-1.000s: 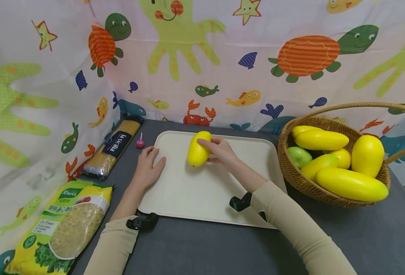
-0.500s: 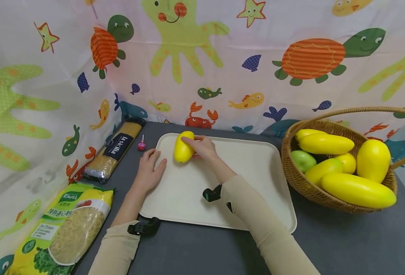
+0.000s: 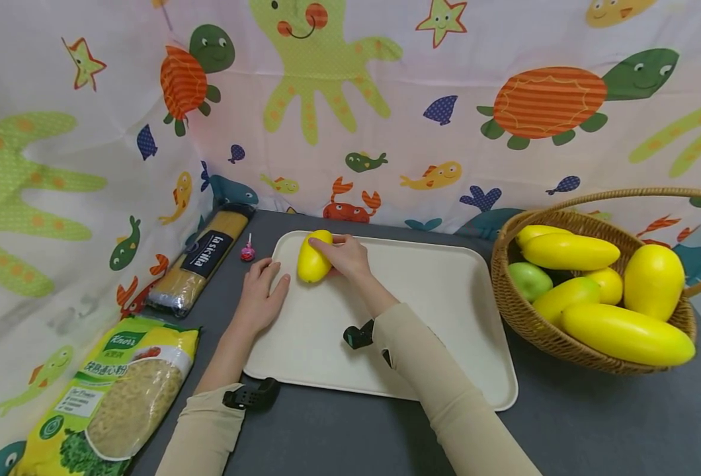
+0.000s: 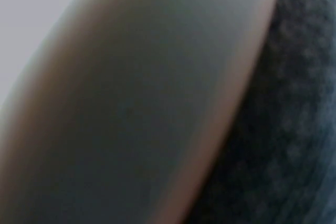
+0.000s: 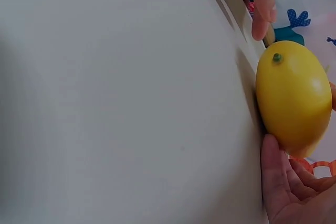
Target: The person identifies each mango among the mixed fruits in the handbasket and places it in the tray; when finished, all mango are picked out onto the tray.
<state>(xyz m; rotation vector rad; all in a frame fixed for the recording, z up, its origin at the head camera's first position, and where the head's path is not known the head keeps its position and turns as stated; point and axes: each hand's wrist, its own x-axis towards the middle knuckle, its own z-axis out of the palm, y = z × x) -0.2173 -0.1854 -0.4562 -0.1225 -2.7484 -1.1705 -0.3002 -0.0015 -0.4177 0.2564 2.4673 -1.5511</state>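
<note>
The right hand (image 3: 348, 258) holds a yellow fruit (image 3: 312, 262) between thumb and fingers, its long axis running away from the person, stem end facing back. Left of these fingers, the left hand (image 3: 261, 295), fingers relaxed, lies at the tray's (image 3: 428, 317) rim. Farther right: a basket (image 3: 520, 324).

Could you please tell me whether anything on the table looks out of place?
I see no spill or damage. The small pink lollipop seems slightly odd: the only sweet in view, it sits alone on the grey table between the spaghetti pack and the tray.
</note>
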